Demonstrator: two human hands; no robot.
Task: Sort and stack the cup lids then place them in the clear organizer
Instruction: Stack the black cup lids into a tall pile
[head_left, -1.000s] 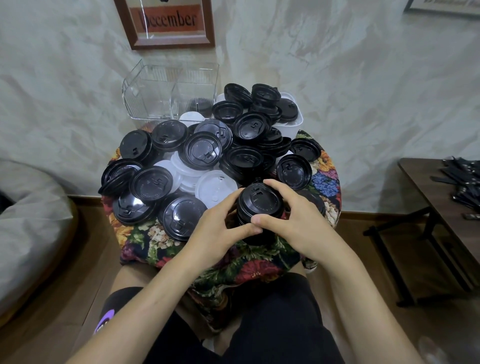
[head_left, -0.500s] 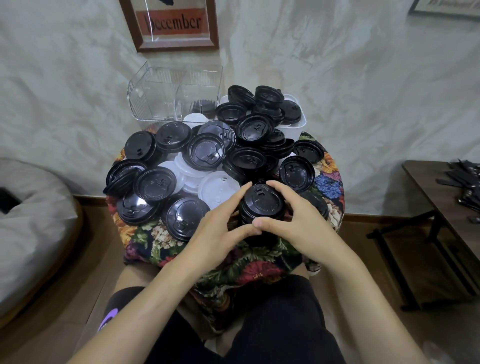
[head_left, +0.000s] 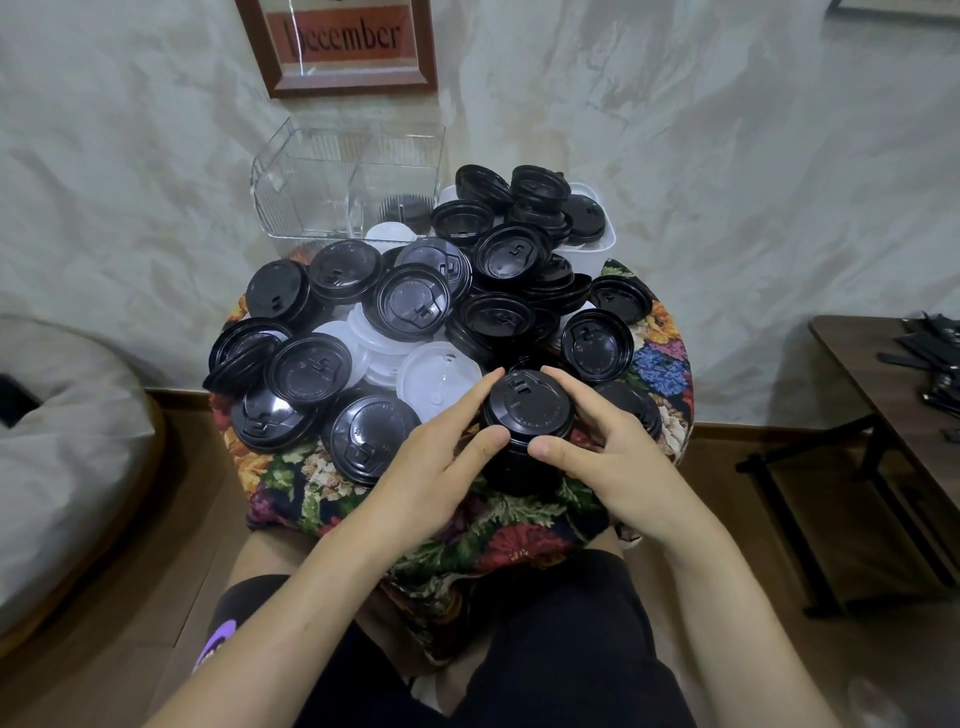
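Over on the left, a grey cushion (head_left: 62, 415) slumps on the floor. Next comes a round table under a floral cloth (head_left: 291, 483), heaped with loose black lids (head_left: 306, 369) and a few white lids (head_left: 439, 379). At its far edge stands the clear organizer (head_left: 322, 187), with dark lids showing through its right compartment. Near the front edge, the left hand (head_left: 436, 467) grips a stack of black lids (head_left: 527, 415), thumb on the near side and fingers curled round the back. The right hand (head_left: 608, 457) clasps the opposite side the same way. Behind them, a white tub (head_left: 597, 244) holds more black lids. Far right stands a dark side table (head_left: 883, 374).
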